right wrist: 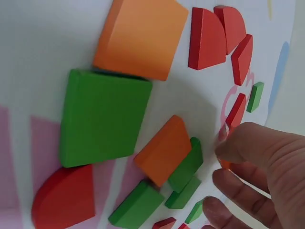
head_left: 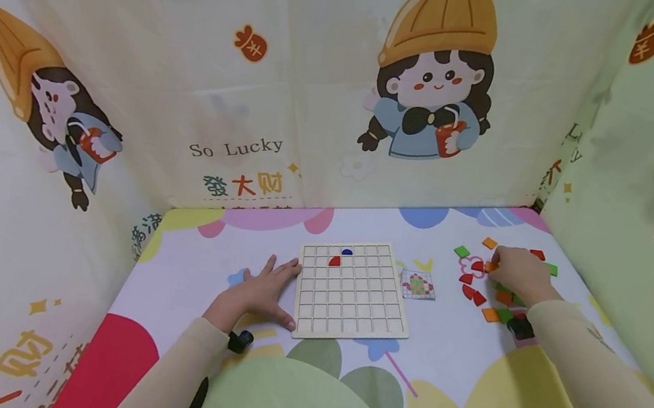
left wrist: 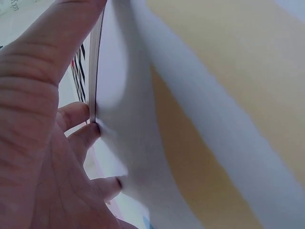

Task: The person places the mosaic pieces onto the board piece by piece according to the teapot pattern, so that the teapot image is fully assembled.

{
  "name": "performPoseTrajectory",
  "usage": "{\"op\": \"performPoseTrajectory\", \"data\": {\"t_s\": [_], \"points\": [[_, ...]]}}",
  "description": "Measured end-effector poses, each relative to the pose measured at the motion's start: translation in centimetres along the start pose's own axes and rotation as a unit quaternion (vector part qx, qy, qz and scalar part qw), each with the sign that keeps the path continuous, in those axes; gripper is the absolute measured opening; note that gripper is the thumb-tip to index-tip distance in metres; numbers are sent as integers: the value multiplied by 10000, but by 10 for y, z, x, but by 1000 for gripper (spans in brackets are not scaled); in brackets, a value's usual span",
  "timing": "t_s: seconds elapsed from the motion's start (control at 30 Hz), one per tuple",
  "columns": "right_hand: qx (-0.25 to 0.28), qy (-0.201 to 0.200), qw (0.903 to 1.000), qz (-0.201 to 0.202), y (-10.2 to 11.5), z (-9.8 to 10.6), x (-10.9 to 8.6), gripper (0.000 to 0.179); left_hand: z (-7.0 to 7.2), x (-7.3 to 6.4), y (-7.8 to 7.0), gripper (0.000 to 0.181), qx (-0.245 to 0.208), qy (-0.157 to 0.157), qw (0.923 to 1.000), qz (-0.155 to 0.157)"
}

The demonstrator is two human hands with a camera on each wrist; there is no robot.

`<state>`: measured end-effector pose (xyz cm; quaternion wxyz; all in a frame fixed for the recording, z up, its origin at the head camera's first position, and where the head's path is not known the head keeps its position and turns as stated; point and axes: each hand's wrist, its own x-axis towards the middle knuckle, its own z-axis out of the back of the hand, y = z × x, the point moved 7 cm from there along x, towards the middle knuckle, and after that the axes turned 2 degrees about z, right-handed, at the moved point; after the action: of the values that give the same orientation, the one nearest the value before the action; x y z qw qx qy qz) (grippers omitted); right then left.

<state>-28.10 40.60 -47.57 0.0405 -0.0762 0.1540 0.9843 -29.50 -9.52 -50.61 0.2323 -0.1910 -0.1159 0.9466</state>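
A pale wooden grid board (head_left: 351, 304) lies on the table, with a red quarter-round tile (head_left: 334, 261) and a blue rounded piece (head_left: 347, 253) in its upper cells. My left hand (head_left: 258, 291) is spread flat at the board's left side, thumb at the lower corner and fingertips at the edge (left wrist: 93, 62). Among loose tiles on the right, my right hand (head_left: 519, 274) pinches an orange tile (right wrist: 224, 164) between thumb and forefinger, mostly hidden by them. Around it lie red quarter-round tiles (right wrist: 205, 40), green square tiles (right wrist: 105, 119) and other orange square tiles (right wrist: 143, 38).
Just right of the board lies a small pattern card (head_left: 418, 285) showing a coloured design on a grid. A printed cloth covers the table (head_left: 188, 268), and curtains (head_left: 315, 106) with cartoon figures hang behind and at both sides.
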Motion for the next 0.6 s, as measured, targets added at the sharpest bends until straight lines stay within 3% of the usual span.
{"op": "performPoseTrajectory", "data": {"t_s": [0.3,0.6], "points": [[-99,-154,9996,197,16,3,6,37,1,-2,-2,129,14,-6,10000,-31],[-166,-158,9987,453,37,3,14,29,0,0,-1,129,25,-4,10000,36]]}}
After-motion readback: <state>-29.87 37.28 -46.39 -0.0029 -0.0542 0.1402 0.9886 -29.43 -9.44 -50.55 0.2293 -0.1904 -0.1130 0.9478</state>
